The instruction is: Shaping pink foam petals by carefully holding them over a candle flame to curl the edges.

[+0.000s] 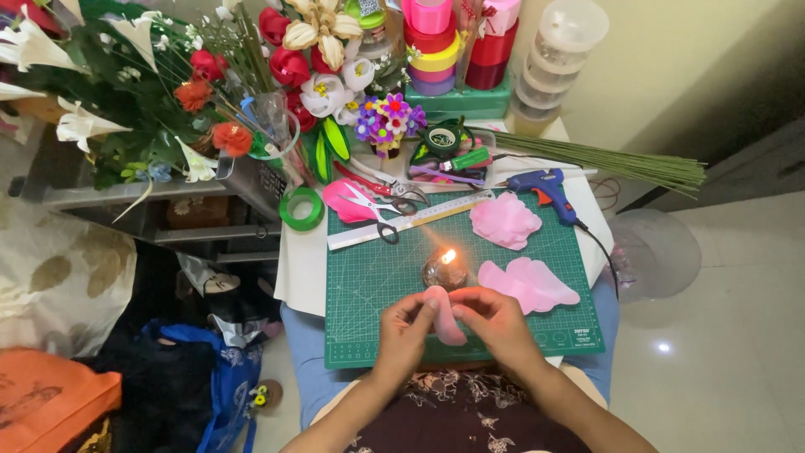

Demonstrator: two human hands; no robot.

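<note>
Both my hands hold one small pink fabric petal [444,319] over the near part of a green cutting mat [369,285]. My left hand [406,329] pinches its left side, my right hand [495,320] its right side. Just beyond the petal burns a small lit candle [445,267] in a glass holder. Right of the candle lies a pile of pink petals [528,283], and a second pink pile [505,220] sits farther back on the mat.
Scissors [373,210], a long ruler [411,220], a blue glue gun [547,190] and a green tape roll [302,208] lie at the mat's far side. Green wire stems [612,161], ribbon spools [432,46] and artificial flowers [193,92] stand behind. Bags [210,377] crowd the floor left.
</note>
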